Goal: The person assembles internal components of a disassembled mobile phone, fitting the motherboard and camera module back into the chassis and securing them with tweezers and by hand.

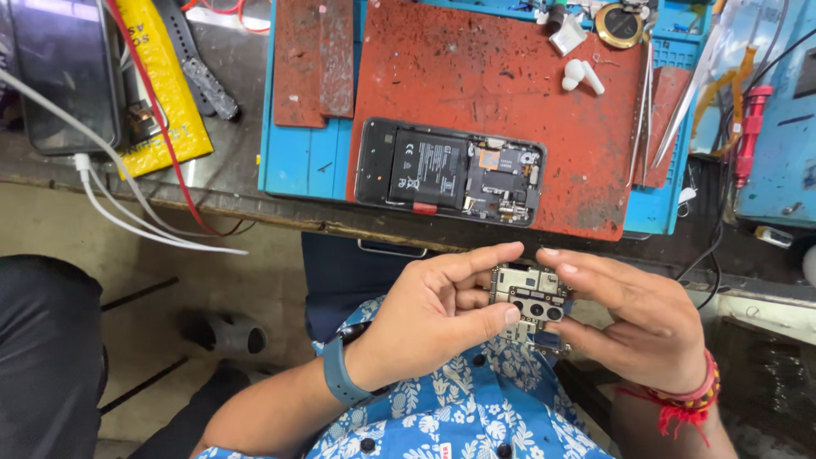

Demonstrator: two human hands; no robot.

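Both my hands, left [433,314] and right [646,327], pinch camera board [531,302] over lap; loose pinch risks drop; opened phone [450,172] at 12 o'clock.

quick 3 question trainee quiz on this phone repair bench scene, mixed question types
1. True or false: the opened phone lies on the red mat, back cover off, battery showing.
2. What do both hands hold above the lap?
A. tweezers
B. a camera module board
C. a white earbud
3. Fill in: the left hand wears a blue ____ on its wrist.

Key
1. True.
2. B: the left hand and right hand pinch the camera module board by its edges, lenses facing up.
3. Watch. The right wrist has red thread bands instead.
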